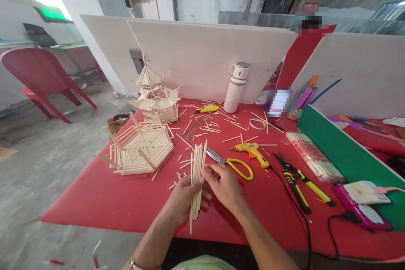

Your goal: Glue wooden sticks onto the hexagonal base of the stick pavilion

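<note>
A loose bundle of thin wooden sticks stands nearly upright in my left hand, whose thumb lies across it. My right hand has its thumb and fingertips pinched at the bundle's right edge, on a stick there. Scissors with yellow handles lie just beyond my right hand. Left of the bundle is an octagonal base built of sticks, with several thicker posts rising from it. Behind that stands a tiered stick pagoda. Short cut pieces are scattered beside the bundle.
On the red table lie a yellow glue gun, pliers, a pack of sticks, a yellow utility knife and a clear ruler. A white thermos stands near the back board. The glue gun's cord runs along the right.
</note>
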Available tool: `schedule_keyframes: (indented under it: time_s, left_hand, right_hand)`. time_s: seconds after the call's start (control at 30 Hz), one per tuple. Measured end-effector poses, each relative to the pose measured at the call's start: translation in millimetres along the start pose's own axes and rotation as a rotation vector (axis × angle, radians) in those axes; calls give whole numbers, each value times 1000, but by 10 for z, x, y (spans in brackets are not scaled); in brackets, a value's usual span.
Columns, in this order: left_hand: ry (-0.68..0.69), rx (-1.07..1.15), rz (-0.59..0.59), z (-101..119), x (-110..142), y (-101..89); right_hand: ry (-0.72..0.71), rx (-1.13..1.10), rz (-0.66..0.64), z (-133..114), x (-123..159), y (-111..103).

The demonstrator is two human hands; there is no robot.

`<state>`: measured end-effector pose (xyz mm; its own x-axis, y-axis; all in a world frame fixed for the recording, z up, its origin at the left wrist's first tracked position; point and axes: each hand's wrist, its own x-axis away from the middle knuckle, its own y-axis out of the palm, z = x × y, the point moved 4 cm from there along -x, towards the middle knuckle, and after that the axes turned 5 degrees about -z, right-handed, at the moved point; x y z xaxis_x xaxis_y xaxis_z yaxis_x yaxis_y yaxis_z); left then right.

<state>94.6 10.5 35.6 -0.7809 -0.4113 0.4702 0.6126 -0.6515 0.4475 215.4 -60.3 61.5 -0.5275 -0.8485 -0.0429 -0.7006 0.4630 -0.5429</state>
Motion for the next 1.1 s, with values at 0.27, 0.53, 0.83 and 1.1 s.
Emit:
schedule_keyframes:
  time_s: [0.27,0.53,0.83,1.1]
  left_hand:
    - [33,10,94,10,0,-41]
    - [344,-917,382,856,-698,-34]
    - [372,-1221,391,1264,-1400,70]
    - [448,-1142,316,1254,-408,47]
  right_hand:
    - [219,-450,103,185,-111,58]
    - [206,-440,239,196,-68,-71]
    - [127,-368,188,253,-50,-42]
    - [24,-404,122,92,30,-105]
